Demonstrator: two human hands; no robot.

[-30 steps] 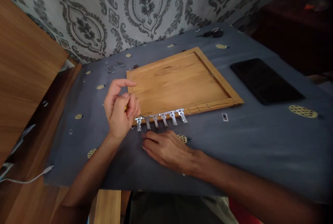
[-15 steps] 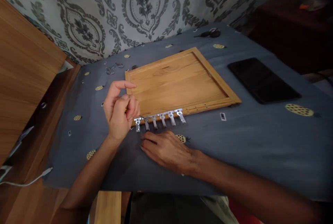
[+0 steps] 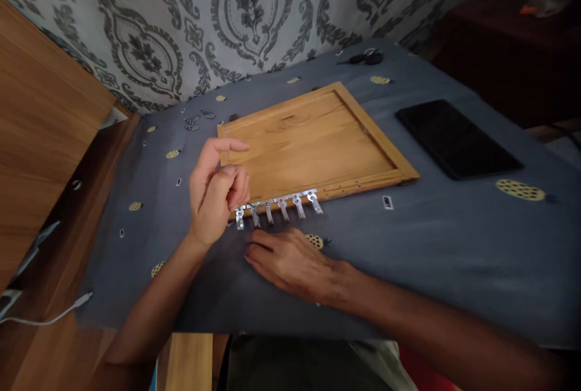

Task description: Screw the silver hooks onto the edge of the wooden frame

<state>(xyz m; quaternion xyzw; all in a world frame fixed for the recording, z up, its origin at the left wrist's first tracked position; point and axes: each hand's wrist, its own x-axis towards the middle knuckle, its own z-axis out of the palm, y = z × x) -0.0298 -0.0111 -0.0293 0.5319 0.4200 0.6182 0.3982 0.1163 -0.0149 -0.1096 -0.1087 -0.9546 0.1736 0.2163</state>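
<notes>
A wooden board [image 3: 295,143] with a raised frame lies flat, a row of several silver metal hooks [image 3: 282,207] along its near edge. At the left end of that row is my left hand [image 3: 215,191], thumb and lower fingers closed and index finger stretched out over the board. From its grip a thin metal shaft, seemingly a small screwdriver's [image 3: 252,204], reaches toward the second hook from the left; its handle is hidden. Just below the hooks, my right hand [image 3: 290,261] rests on the cloth with bent fingers drawn together. Whatever its fingertips hold, if anything, is hidden.
A blue cloth [image 3: 436,258] with pineapple prints covers the table. On the right lies a black tablet-like slab [image 3: 458,138]; black-handled scissors [image 3: 365,58] lie at the back. Small metal pieces [image 3: 192,123] sit behind the board's left corner. A white cable [image 3: 54,318] is at far left.
My left hand has shifted slightly right and turned, so the yellow bit seen in its grip before is now hidden. My right hand stays nearly still.
</notes>
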